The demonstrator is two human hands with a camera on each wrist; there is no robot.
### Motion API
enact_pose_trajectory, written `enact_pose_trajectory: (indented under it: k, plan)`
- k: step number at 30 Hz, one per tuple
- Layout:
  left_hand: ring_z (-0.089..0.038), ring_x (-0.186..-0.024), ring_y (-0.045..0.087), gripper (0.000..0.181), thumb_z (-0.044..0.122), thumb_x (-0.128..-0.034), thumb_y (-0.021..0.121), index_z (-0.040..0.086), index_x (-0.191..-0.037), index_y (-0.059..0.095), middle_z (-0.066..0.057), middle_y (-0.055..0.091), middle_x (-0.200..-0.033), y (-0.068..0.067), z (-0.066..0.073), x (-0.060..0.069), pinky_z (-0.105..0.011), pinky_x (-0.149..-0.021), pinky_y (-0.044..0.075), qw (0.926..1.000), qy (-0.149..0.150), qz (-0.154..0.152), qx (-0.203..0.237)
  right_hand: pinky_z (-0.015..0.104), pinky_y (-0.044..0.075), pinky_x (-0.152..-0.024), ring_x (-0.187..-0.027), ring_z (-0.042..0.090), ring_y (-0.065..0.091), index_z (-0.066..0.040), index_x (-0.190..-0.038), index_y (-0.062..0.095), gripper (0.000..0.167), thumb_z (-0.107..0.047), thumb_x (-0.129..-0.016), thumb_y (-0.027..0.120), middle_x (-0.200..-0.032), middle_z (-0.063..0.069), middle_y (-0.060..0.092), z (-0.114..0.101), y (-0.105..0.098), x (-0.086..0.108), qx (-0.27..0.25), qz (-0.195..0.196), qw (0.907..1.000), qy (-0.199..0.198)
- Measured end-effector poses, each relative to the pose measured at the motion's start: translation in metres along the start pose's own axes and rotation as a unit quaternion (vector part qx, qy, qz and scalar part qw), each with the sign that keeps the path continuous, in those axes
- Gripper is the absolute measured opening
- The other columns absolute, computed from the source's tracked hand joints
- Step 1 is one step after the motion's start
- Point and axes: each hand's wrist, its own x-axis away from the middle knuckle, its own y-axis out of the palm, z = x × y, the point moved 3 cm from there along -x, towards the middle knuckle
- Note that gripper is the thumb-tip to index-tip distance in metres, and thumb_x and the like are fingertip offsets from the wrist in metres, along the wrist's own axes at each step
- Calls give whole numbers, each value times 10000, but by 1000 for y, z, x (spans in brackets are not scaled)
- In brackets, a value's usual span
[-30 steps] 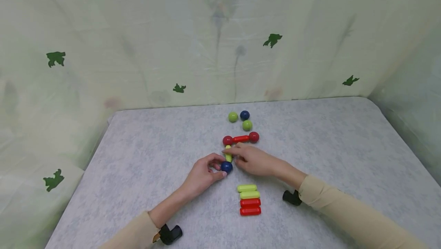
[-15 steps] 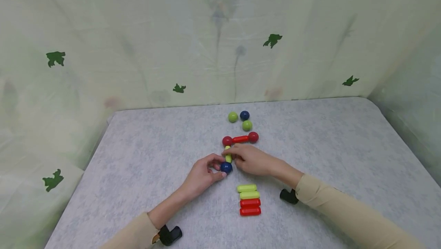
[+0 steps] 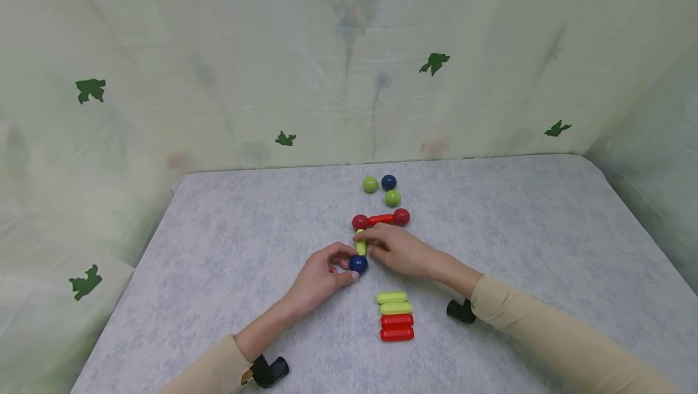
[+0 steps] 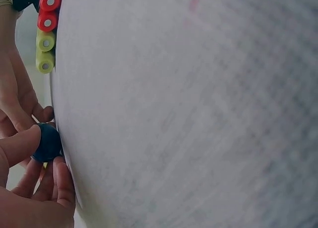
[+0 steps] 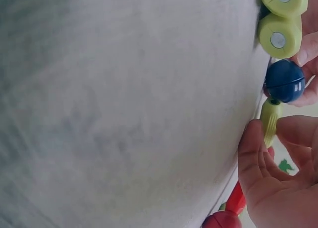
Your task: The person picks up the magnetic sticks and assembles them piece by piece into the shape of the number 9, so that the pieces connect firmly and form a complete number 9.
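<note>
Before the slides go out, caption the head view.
The left hand holds a blue ball; the right hand pinches the yellow rod touching it.

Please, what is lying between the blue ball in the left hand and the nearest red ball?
A yellow rod lies between the blue ball and that red ball, pinched by the right hand; the head view shows this.

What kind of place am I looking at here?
Perhaps a screened-off indoor workspace for filming handwork, though I can't be sure. A pale sheet bearing dark-green shapes hangs behind a mottled grey tabletop, and a black camera-like cylinder sits beside each beige sleeve.
</note>
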Motion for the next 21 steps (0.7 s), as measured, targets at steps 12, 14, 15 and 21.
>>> enact_pose_trajectory:
  k: [12, 14, 15, 21]
  plan:
    - [-179, -816, 550, 303, 91, -859, 758, 133, -1138, 647, -12, 616, -921, 0, 1, -1, -280, -662, 453, 10000, 36, 69, -24, 322, 475, -749, -911, 149, 539, -151, -1312, 631, 353, -61, -975, 580, -1230, -23, 617, -3, -3, -1, -85, 66, 9999, -46]
    - [-176, -822, 556, 299, 83, -857, 758, 134, -1130, 648, -11, 621, -918, 0, 1, 0, -281, -669, 457, 9999, 31, 103, -12, 312, 476, -722, -894, 145, 542, -154, -1312, 633, 351, -68, -975, 586, -1200, -27, 621, -3, -4, -1, -86, 69, 9999, -21]
    - [-175, -825, 558, 296, 79, -856, 757, 134, -1127, 649, -9, 622, -918, 0, 1, 0, -281, -671, 459, 9999, 27, 119, -8, 309, 477, -713, -889, 142, 543, -156, -1312, 633, 351, -70, -974, 589, -1189, -29, 622, -3, -4, -2, -85, 67, 9999, -4]
    - [-175, -826, 561, 290, 73, -858, 754, 138, -1122, 653, -1, 623, -913, 1, 1, 0, -279, -667, 460, 9999, 13, 146, 24, 311, 478, -718, -892, 148, 543, -167, -1313, 632, 360, -67, -969, 594, -1182, -29, 617, -2, -3, -2, -120, 58, 9999, 79]
